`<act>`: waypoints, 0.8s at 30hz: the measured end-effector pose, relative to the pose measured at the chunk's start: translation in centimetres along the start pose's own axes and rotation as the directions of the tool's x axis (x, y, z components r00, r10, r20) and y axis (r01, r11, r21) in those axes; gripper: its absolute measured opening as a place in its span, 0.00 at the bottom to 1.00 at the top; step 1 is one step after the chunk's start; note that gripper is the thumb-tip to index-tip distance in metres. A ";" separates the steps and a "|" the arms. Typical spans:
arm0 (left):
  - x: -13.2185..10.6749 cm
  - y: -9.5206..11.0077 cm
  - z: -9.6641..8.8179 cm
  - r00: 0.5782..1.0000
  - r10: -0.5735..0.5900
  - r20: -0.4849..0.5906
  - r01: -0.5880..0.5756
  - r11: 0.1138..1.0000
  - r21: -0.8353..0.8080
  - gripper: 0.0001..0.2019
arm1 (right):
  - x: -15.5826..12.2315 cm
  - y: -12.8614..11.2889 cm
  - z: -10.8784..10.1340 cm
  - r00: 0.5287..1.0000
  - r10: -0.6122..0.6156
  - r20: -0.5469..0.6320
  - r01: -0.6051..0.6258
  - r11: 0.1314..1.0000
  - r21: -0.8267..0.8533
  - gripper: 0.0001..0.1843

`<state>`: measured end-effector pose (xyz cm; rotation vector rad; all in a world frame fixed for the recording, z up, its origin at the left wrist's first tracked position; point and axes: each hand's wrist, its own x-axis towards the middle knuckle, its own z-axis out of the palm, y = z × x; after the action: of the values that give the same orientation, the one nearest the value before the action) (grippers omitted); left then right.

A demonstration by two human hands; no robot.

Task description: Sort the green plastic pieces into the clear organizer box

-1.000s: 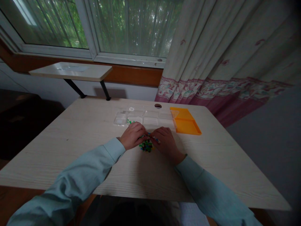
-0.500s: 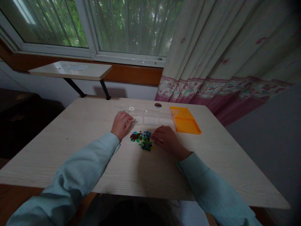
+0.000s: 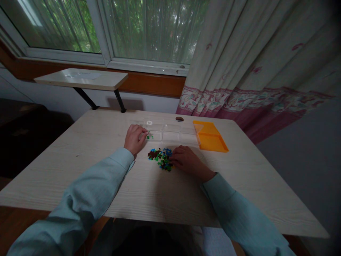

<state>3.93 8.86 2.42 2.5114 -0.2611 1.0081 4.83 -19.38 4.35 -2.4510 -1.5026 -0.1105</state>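
Observation:
A small heap of tiny coloured pieces [image 3: 160,158], blue, green and brown, lies on the pale wooden table [image 3: 93,149]. Behind it stands a clear box with several compartments [image 3: 170,133]; one left compartment holds a few green pieces [image 3: 149,136]. My left hand [image 3: 135,139] hovers at that compartment with its fingertips pinched together; what they hold is too small to name. My right hand [image 3: 185,160] rests on the table with curled fingers touching the right edge of the heap. Both arms wear light blue sleeves.
An orange lid [image 3: 210,140] lies open at the right end of the clear box. A round cable hole [image 3: 179,119] is in the table's far edge. A narrow white shelf [image 3: 80,78] stands under the window; a patterned curtain [image 3: 253,71] hangs at the right.
My left hand left the heap and moved back and left to the box's compartment with green pieces. My right hand stayed at the heap, shifting slightly toward it.

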 end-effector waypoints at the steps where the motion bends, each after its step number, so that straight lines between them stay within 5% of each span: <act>1: 0.0 0.0 0.0 1.000 0.000 -0.001 0.000 1.000 0.005 0.10 | 0.0 -0.1 0.0 1.000 -0.002 -0.002 0.002 1.000 0.004 0.06; 24: -0.1 -0.4 0.3 1.000 -0.025 0.015 0.025 1.000 0.010 0.13 | 0.1 0.5 0.4 0.958 0.089 -0.274 -0.071 0.995 0.073 0.06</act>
<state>4.14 9.08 2.03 2.5255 -0.2298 0.9833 5.27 -19.39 3.91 -2.3281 -1.2668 -0.3692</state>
